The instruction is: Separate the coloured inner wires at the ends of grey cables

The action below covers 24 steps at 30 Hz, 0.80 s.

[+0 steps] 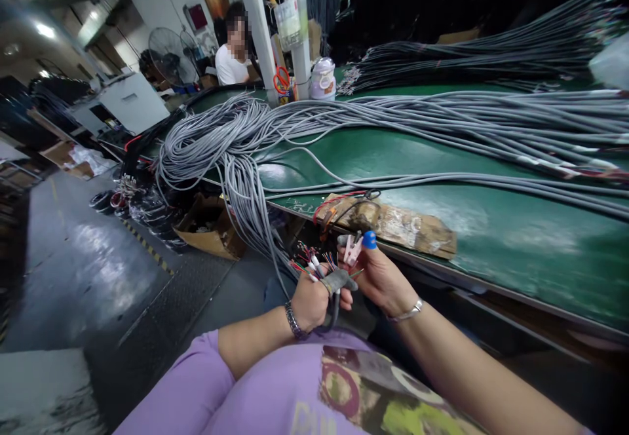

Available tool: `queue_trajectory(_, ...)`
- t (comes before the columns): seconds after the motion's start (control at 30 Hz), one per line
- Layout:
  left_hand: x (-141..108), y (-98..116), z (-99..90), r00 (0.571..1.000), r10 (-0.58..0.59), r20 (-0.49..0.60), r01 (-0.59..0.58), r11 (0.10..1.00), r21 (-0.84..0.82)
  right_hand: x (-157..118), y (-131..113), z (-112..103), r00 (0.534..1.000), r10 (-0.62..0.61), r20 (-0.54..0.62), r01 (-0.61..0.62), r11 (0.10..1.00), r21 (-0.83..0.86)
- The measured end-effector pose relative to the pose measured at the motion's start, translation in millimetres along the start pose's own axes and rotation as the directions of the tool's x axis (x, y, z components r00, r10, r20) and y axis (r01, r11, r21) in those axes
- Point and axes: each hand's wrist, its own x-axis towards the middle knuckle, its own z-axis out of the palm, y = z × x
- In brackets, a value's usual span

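My left hand (314,297) is closed around a bunch of grey cable ends. Short stripped coloured wires (307,258) fan out of the bunch, with white sleeves just below some of them. Grey coverings wrap some of my fingertips. Close on the right, my right hand (381,278), with a blue cover on its thumb, pinches a small pale pink clip-like tool (352,250). The tool is beside the wire ends; whether it touches one I cannot tell. From the bunch, the grey cables (250,192) run up over the table edge into a large coiled pile.
The green table (531,232) carries long grey cables and a dark cable bundle (457,61). A worn wooden block (413,225) with red and black leads lies at the near edge. A cardboard box (211,228) stands below, left. Another person (230,61) sits beyond the white posts.
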Motion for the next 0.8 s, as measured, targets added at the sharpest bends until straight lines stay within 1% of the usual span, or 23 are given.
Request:
queue_trajectory(0.1, -2.4, -1.7, -3.3, 1.0, 0.017, 0.014, -0.017, 1.0, 0.007, -6.8, -0.8, -1.7, 0.997, 0.039, 0.068, -0.036, 0.998, -0.049)
queue_trajectory(0.2, -5.4, -7.4, -10.7, 0.999, 0.026, 0.036, -0.027, 0.999, 0.032, -18.4, -0.2, -6.7, 0.989, 0.044, 0.144, -0.03, 0.994, -0.102)
queue_trajectory(0.3, -9.2, -10.0, -16.9, 0.998, 0.019, 0.062, -0.025, 0.995, 0.098, -32.2, 3.2, -11.3, 0.975, 0.06, 0.214, -0.02, 0.983, -0.182)
queue_trajectory(0.37, -12.2, -6.8, -17.6, 0.996, 0.023, 0.091, -0.038, 0.985, 0.169, -39.7, 5.3, -11.9, 0.97, 0.068, 0.231, -0.011, 0.97, -0.241)
queue_trajectory(0.43, -14.9, -0.9, -15.5, 0.988, -0.007, 0.152, -0.032, 0.967, 0.254, -44.4, 5.6, -10.0, 0.971, 0.071, 0.227, -0.001, 0.955, -0.297)
queue_trajectory(0.47, -16.0, 1.9, -14.1, 0.981, -0.043, 0.187, -0.013, 0.957, 0.289, -45.6, 5.0, -8.3, 0.971, 0.079, 0.226, 0.0, 0.944, -0.33)
queue_trajectory(0.53, -17.3, 5.4, -12.1, 0.968, -0.103, 0.227, 0.027, 0.949, 0.315, -46.2, 2.9, -4.4, 0.971, 0.093, 0.22, 0.002, 0.919, -0.395)
queue_trajectory(0.6, -17.6, 5.2, -12.3, 0.971, -0.114, 0.208, 0.052, 0.959, 0.28, -45.8, 1.0, -1.2, 0.978, 0.083, 0.193, 0.01, 0.9, -0.435)
queue_trajectory(0.7, -16.8, 1.0, -15.9, 0.989, -0.08, 0.127, 0.056, 0.981, 0.187, -44.9, 0.8, -0.7, 0.988, 0.039, 0.147, 0.031, 0.894, -0.447)
queue_trajectory(0.8, -15.8, -2.1, -19.1, 0.994, -0.057, 0.088, 0.043, 0.987, 0.153, -44.0, 2.9, -4.5, 0.989, 0.01, 0.146, 0.062, 0.877, -0.476)
